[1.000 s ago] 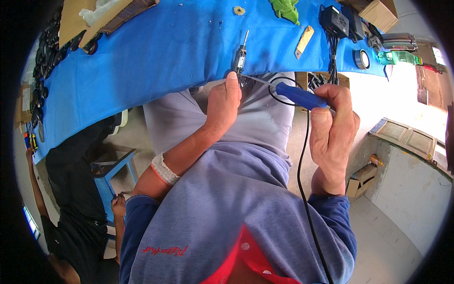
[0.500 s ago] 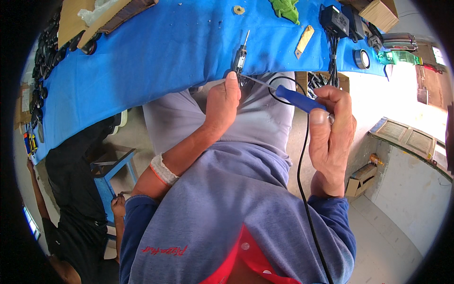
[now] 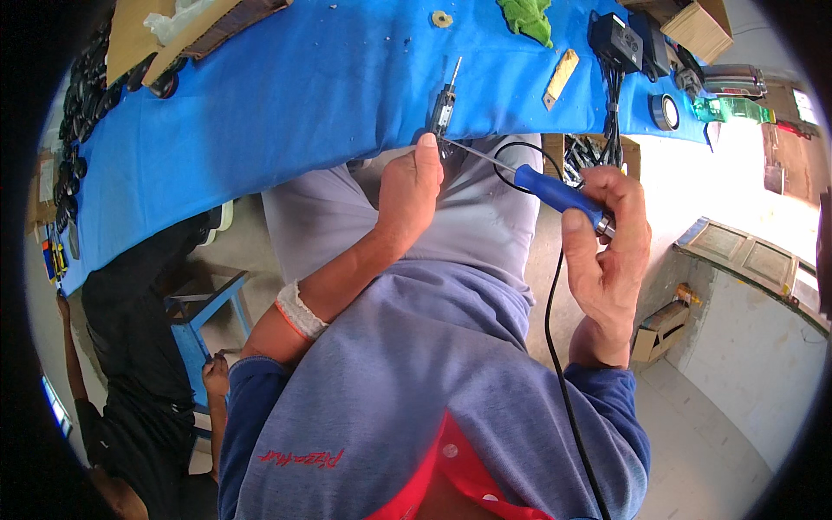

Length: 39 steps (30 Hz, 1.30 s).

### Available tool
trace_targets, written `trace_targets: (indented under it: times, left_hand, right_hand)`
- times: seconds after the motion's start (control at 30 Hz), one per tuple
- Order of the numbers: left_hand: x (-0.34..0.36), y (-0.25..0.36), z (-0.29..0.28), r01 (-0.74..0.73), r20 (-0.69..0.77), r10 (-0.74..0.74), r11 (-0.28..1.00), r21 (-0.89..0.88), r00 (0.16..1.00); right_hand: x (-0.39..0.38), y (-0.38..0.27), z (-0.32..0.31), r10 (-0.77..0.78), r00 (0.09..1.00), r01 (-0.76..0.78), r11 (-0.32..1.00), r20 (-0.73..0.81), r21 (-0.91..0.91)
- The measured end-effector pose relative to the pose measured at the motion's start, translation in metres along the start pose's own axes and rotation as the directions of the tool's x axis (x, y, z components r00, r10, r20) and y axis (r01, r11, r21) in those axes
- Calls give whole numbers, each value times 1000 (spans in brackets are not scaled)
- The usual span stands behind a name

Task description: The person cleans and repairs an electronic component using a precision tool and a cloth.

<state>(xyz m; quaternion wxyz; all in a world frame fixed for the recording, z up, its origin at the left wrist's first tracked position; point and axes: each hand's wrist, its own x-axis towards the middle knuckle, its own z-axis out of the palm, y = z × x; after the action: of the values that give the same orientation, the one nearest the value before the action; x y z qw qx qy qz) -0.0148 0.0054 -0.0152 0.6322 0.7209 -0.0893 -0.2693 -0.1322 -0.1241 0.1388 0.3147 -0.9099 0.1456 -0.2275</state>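
My left hand (image 3: 411, 186) grips a slim black device (image 3: 443, 115) with a thin metal rod sticking up from its far end, its thumb pressed along the near end. In my right hand (image 3: 611, 251) is a screwdriver (image 3: 555, 190) with a blue handle, held toward the back of the handle between thumb and fingers. Its thin shaft points left and reaches the device just by my left thumb. The exact contact of the tip is too small to make out. A black cable (image 3: 552, 321) loops near the screwdriver and runs down in front of my shirt.
A blue-covered table (image 3: 286, 113) holds a green cloth (image 3: 526, 19), a yellowish strip (image 3: 562, 76), black power adapters (image 3: 617, 42), a tape roll (image 3: 665, 112) and a green bottle (image 3: 732, 108). Many black parts (image 3: 76, 108) lie far left. A person in black (image 3: 139, 347) is at left.
The screwdriver's handle has shifted slightly right and down, and my right thumb has moved down along it with the grip loosened. My left hand and the device barely moved.
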Motion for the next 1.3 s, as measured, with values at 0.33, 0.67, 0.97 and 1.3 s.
trace_targets:
  times: [0.33, 0.67, 0.97, 1.3]
  left_hand:
    - [2, -8, -1, -54, 6, 54, 997, 61, 999]
    - [3, -8, -7, -15, 58, 2, 978, 210, 998]
    - [6, -13, -7, -56, 65, 43, 974, 219, 997]
    - [8, -14, -11, -45, 43, 36, 973, 226, 998]
  right_hand:
    - [-5, 3, -8, 100, 991, -104, 993, 94, 47]
    - [-13, 6, 3, 258, 966, -250, 940, -5, 232]
    - [-13, 9, -1, 152, 987, -156, 982, 44, 110]
    - [-11, 9, 3, 339, 937, -350, 908, 88, 229]
